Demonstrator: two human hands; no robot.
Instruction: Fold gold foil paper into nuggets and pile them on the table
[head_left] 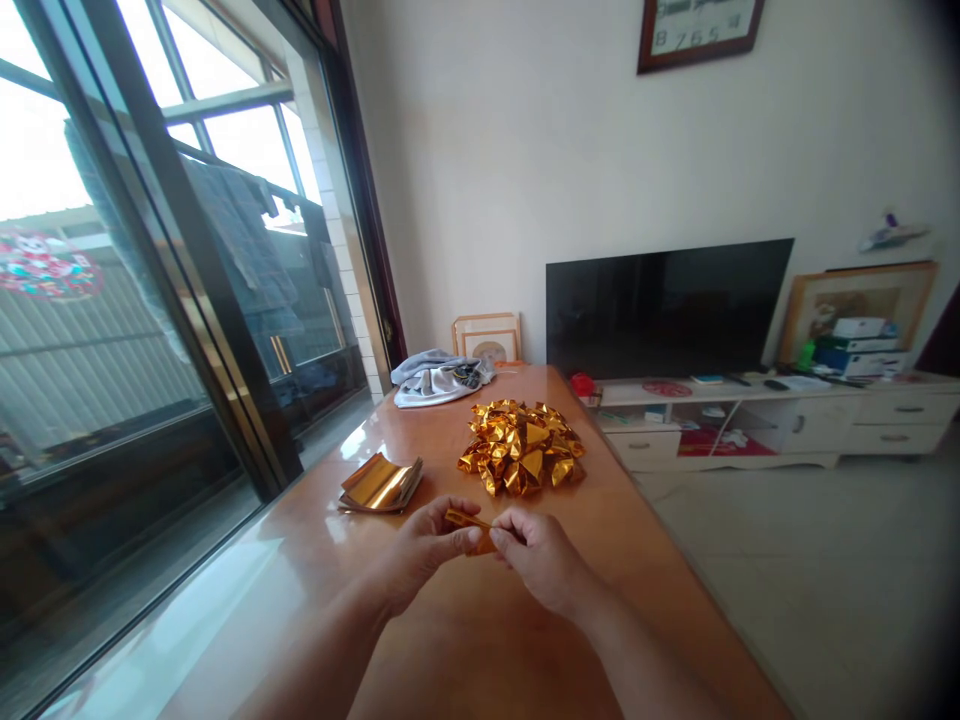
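At my far left, a round, red-patterned decoration (49,265) shows on the glass, and further along, cloth hangs (236,240) beyond the dark-framed panes. Next comes the glossy brown counter (450,650) in front of me, catching window light along its left side. On it lies a stack of gold foil sheets (379,485), slightly fanned, the top sheet curved and shining. Just to the right of that stack, my left grip (431,545) is closed narrow on the left part of a folded gold piece (466,518), thumb toward me and fingers behind. Farther back, near the wall, a pale cloth bundle (435,380) rests on the counter, with light-framed pictures (487,335) standing behind it. My right grip (540,555) pinches the right end of the same gold piece between thumb and fingers, so it sits between my two grips, near the counter's middle; my fingers hide part of it. Just beyond is a heap of folded gold shapes (521,447), pointed and puffed. Right of the counter, a dark television (667,310) stands on a low white cabinet (810,425), a clock (701,30) hangs above, and boxes (859,355) sit before a framed picture (911,290).
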